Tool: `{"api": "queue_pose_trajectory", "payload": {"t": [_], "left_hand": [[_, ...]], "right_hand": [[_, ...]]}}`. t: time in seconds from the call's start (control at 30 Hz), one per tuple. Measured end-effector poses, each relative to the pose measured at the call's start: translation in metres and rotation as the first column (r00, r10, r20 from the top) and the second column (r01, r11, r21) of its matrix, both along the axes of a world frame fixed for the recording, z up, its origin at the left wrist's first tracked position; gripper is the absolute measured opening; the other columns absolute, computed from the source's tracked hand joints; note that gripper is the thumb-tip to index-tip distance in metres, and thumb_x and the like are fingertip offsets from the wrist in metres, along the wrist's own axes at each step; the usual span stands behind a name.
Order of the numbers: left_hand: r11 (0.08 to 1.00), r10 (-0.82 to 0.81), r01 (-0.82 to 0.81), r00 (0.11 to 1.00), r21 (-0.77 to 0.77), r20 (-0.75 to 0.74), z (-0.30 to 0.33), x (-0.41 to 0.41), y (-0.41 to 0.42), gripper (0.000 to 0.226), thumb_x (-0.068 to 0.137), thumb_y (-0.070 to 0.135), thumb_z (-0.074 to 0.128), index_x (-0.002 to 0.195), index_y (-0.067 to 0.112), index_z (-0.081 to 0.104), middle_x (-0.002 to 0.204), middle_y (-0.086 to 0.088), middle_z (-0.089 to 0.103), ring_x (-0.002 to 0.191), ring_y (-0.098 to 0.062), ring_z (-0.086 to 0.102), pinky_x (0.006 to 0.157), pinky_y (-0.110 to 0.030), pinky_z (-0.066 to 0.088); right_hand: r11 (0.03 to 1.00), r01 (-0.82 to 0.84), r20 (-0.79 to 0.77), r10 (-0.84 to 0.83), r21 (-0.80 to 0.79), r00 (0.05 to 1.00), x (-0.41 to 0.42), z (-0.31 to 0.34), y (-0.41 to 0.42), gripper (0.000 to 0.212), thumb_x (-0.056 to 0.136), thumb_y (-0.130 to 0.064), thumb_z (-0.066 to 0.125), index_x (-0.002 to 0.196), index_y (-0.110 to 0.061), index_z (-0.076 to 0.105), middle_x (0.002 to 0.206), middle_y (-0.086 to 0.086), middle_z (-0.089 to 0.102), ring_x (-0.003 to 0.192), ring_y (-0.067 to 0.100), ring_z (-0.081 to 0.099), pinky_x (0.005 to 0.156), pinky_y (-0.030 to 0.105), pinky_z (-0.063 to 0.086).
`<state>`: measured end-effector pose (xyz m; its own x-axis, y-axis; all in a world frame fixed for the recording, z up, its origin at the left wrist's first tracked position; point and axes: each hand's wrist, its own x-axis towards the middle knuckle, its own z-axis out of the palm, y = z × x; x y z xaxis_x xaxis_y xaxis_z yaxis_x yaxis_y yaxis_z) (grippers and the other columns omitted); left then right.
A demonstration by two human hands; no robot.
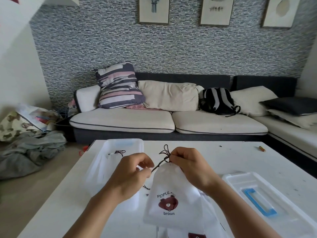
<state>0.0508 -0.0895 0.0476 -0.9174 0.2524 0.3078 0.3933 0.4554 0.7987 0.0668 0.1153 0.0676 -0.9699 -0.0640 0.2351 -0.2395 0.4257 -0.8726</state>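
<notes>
Drawstring bag (171, 194) is cinched; left hand (132, 176) pinches the cord (160, 164), right hand (190, 165) pinches its loops; knot seemingly unfinished.

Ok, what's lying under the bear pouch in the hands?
Another white pouch lies under the bear pouch, its brown print peeking out at the bottom edge. The bear pouch covers most of it, so whether more lie beneath cannot be told.

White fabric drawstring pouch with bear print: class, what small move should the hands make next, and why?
Probably the left hand should pull the dark cord taut: it pinches the cord while the right hand pinches the white fabric pouch at its gathered neck.
</notes>
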Motion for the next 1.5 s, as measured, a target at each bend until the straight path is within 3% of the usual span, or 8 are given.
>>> {"api": "queue_pose_trajectory", "payload": {"t": [0.1, 0.23, 0.57, 0.77, 1.03, 1.17, 1.4, 1.5], "left_hand": [[0.953, 0.256, -0.168, 0.894, 0.253, -0.369, 0.01, 0.011, 0.009, 0.012, 0.068, 0.03, 0.057, 0.071, 0.021, 0.064, 0.071, 0.01, 0.064, 0.074, -0.01, 0.06, 0.069, -0.018, 0.046], [0.985, 0.164, -0.151, 0.683, 0.082, -0.712, 0.01, 0.021, 0.036, 0.004, 0.079, 0.015, 0.071, 0.079, 0.013, 0.075, 0.078, 0.007, 0.069, 0.073, -0.011, 0.064, 0.069, -0.025, 0.051], [0.99, 0.131, -0.081, 0.834, 0.116, -0.536, 0.007, 0.019, 0.035, 0.019, 0.08, 0.016, 0.071, 0.096, 0.02, 0.079, 0.09, 0.015, 0.074, 0.085, -0.001, 0.069, 0.076, -0.014, 0.052], [0.934, 0.078, -0.03, 0.989, 0.355, -0.122, 0.008, 0.017, 0.036, 0.024, 0.084, 0.005, 0.075, 0.1, 0.023, 0.079, 0.092, 0.011, 0.078, 0.09, -0.005, 0.073, 0.082, -0.019, 0.056], [0.852, -0.075, -0.016, 0.985, 0.523, 0.153, 0.007, 0.018, 0.036, 0.017, 0.088, 0.009, 0.071, 0.099, 0.017, 0.081, 0.098, -0.001, 0.079, 0.101, -0.02, 0.073, 0.096, -0.037, 0.054], [0.842, -0.094, -0.036, 0.973, 0.538, 0.212, 0.002, 0.017, 0.035, 0.016, 0.089, 0.009, 0.069, 0.097, 0.016, 0.081, 0.098, -0.006, 0.078, 0.099, -0.023, 0.073, 0.097, -0.042, 0.054], [0.921, -0.046, -0.036, 0.979, 0.389, 0.198, 0.006, 0.018, 0.039, 0.023, 0.099, 0.016, 0.059, 0.086, 0.017, 0.077, 0.088, -0.004, 0.077, 0.087, -0.023, 0.072, 0.081, -0.036, 0.055], [0.807, -0.224, -0.048, 0.897, 0.588, 0.381, 0.009, 0.018, 0.042, 0.028, 0.099, 0.009, 0.052, 0.085, 0.003, 0.075, 0.087, -0.009, 0.073, 0.081, -0.019, 0.065, 0.08, -0.032, 0.048]], "right_hand": [[1.0, 0.013, 0.011, -0.013, -0.015, 1.0, -0.001, -0.002, -0.004, 0.02, 0.094, -0.013, 0.06, 0.076, -0.005, 0.065, 0.056, -0.009, 0.049, 0.052, 0.008, 0.039, 0.049, 0.021, 0.032], [1.0, -0.014, -0.018, 0.014, -0.008, 1.0, -0.003, -0.003, -0.01, 0.016, 0.092, -0.01, 0.059, 0.079, -0.003, 0.065, 0.06, -0.006, 0.051, 0.055, 0.008, 0.04, 0.053, 0.023, 0.032], [0.991, -0.097, -0.083, 0.09, -0.091, 0.993, 0.001, -0.003, -0.012, 0.02, 0.097, -0.007, 0.058, 0.077, -0.002, 0.062, 0.058, -0.012, 0.045, 0.054, 0.004, 0.036, 0.053, 0.016, 0.03], [0.975, -0.156, -0.079, 0.145, -0.156, 0.986, 0.004, -0.002, -0.01, 0.019, 0.098, -0.003, 0.054, 0.082, 0.005, 0.06, 0.063, -0.005, 0.05, 0.053, 0.004, 0.04, 0.052, 0.014, 0.032], [0.942, -0.245, -0.133, 0.219, -0.23, 0.967, 0.005, -0.001, -0.011, 0.017, 0.09, -0.015, 0.054, 0.081, 0.0, 0.055, 0.072, 0.003, 0.053, 0.07, 0.016, 0.045, 0.064, 0.025, 0.037], [0.975, -0.205, -0.139, 0.192, -0.084, 0.971, 0.006, 0.0, -0.007, 0.016, 0.091, -0.017, 0.055, 0.076, -0.012, 0.056, 0.068, -0.001, 0.05, 0.066, 0.015, 0.042, 0.063, 0.034, 0.035], [0.941, -0.017, -0.273, 0.115, 0.337, 0.955, 0.007, 0.008, 0.0, 0.022, 0.095, -0.013, 0.057, 0.073, -0.017, 0.055, 0.062, -0.01, 0.053, 0.059, 0.007, 0.045, 0.057, 0.019, 0.036], [0.933, -0.009, -0.281, 0.117, 0.359, 0.952, 0.005, 0.01, 0.005, 0.019, 0.095, -0.015, 0.059, 0.076, -0.015, 0.059, 0.063, -0.01, 0.056, 0.06, 0.007, 0.048, 0.057, 0.017, 0.035]]}}
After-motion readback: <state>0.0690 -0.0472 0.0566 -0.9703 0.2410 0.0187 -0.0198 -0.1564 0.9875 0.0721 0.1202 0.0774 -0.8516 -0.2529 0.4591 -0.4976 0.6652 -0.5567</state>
